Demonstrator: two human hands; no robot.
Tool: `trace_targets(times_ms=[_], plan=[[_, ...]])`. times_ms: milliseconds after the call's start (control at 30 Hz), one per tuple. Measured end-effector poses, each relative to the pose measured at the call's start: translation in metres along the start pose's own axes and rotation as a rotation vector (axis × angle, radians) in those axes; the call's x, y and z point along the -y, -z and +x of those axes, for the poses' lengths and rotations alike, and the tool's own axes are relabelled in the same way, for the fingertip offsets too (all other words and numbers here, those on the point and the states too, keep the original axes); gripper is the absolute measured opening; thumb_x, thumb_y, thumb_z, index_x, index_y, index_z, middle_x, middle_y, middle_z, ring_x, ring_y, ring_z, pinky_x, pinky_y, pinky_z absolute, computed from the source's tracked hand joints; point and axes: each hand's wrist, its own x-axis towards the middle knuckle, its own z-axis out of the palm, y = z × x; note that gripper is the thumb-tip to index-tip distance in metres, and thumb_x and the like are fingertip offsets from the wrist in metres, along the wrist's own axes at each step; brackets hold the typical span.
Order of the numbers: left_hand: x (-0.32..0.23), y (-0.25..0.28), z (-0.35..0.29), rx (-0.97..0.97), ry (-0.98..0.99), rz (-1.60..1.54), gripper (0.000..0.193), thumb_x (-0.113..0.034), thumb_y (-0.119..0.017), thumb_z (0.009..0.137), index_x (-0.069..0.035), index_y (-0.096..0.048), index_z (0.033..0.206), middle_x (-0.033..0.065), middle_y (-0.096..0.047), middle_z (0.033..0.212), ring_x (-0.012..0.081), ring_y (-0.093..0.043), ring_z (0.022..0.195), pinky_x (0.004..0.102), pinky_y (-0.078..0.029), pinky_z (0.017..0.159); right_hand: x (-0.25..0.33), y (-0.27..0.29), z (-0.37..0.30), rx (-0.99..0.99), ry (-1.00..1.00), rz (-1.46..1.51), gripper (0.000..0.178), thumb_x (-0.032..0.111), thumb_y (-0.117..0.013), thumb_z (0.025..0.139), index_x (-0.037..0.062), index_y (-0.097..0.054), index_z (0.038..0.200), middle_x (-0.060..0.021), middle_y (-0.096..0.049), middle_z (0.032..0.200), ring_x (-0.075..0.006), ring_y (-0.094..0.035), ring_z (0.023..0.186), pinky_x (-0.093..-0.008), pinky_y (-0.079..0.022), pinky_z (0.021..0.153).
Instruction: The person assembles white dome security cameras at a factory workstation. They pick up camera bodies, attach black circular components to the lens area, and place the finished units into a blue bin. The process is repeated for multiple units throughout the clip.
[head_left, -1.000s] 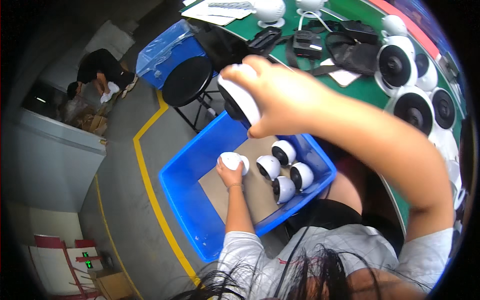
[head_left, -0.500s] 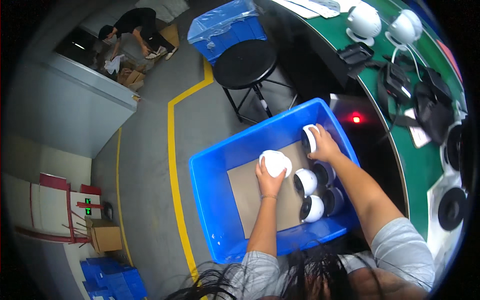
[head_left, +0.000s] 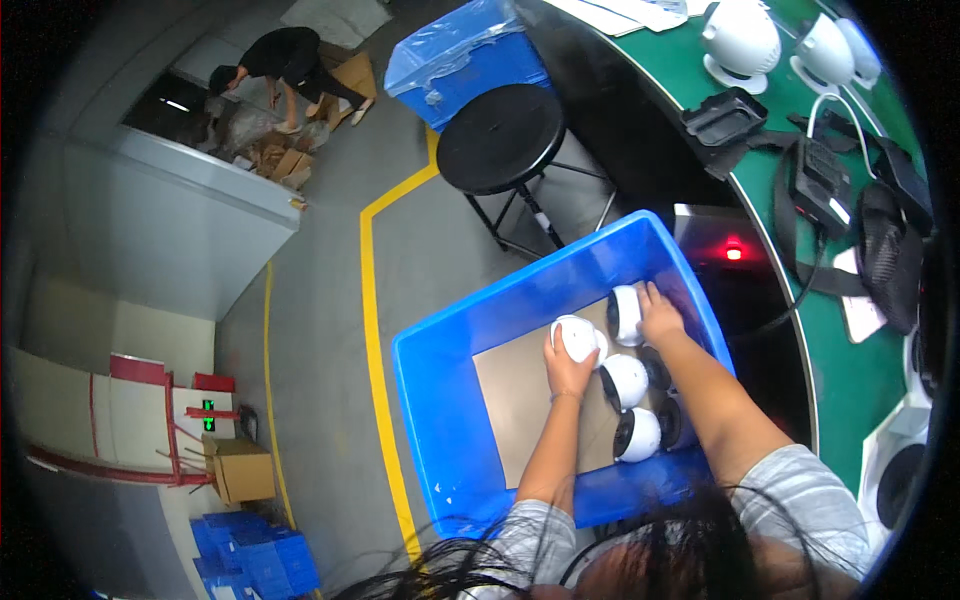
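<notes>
A blue plastic bin [head_left: 447, 437] stands in front of me, its bottom lined with brown cardboard [head_left: 517, 405]. My left hand [head_left: 570, 370] grips a white ball-shaped device [head_left: 577, 338] over the cardboard. Against the bin's far right part, my right hand [head_left: 660, 317] has its fingers along the side of another white ball-shaped device [head_left: 626, 315] with a black face; part of the grip is hidden. Nearer to me lie more of these, one white device [head_left: 624, 382] above another white device [head_left: 640, 435]. Dark rounded pieces [head_left: 676, 422] sit beside them, partly behind my right forearm.
A green worktable [head_left: 760, 190] curves along the right, carrying white devices on round feet [head_left: 741, 45], black straps and cases. Beyond the bin are a black stool [head_left: 500, 138] and a plastic-covered blue crate [head_left: 465, 70]. A person [head_left: 285, 65] bends over cardboard far left.
My left hand has brought its device rightward, close to the others. My right hand's device now sits lower in the bin, beside the row. The whole view has shifted slightly.
</notes>
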Motion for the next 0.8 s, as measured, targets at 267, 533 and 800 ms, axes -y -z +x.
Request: trace_targets(times_ms=[267,533,800], plan=[[0.010,-0.053,0.032,0.025,0.008,0.060,0.090,-0.022,-0.079,0.055,-0.006,-0.031,0.129,0.0237,-0.031,0.129,0.0383,-0.032,0.119,0.0405,-0.030,0.099,0.016,0.021,-0.073,-0.350,0.117,0.153,0.051,0.015,-0.059,0.069,0.0060,-0.046,0.117,-0.0151,-0.040,0.127,-0.0308,-0.046,0.109,-0.0395,-0.041,0.088],[0.030,-0.100,0.031,0.040,-0.206,-0.264,0.097,-0.015,-0.074,0.060,0.004,-0.014,0.133,0.0289,-0.021,0.134,0.0420,-0.023,0.124,0.0448,-0.020,0.104,0.020,0.038,-0.143,-0.391,0.361,0.315,0.045,0.012,-0.055,0.071,0.0053,-0.047,0.115,-0.0139,-0.044,0.123,-0.0312,-0.044,0.111,-0.0383,-0.037,0.094],[0.077,-0.144,0.031,0.068,-0.206,-0.825,0.087,-0.014,-0.073,0.059,0.008,-0.024,0.128,0.0271,-0.032,0.129,0.0386,-0.034,0.119,0.0448,-0.025,0.102,0.046,0.122,-0.262,-0.277,0.369,0.555,0.035,0.011,-0.057,0.073,0.0053,-0.052,0.107,-0.0168,-0.058,0.100,-0.0316,-0.055,0.095,-0.0397,-0.044,0.080]])
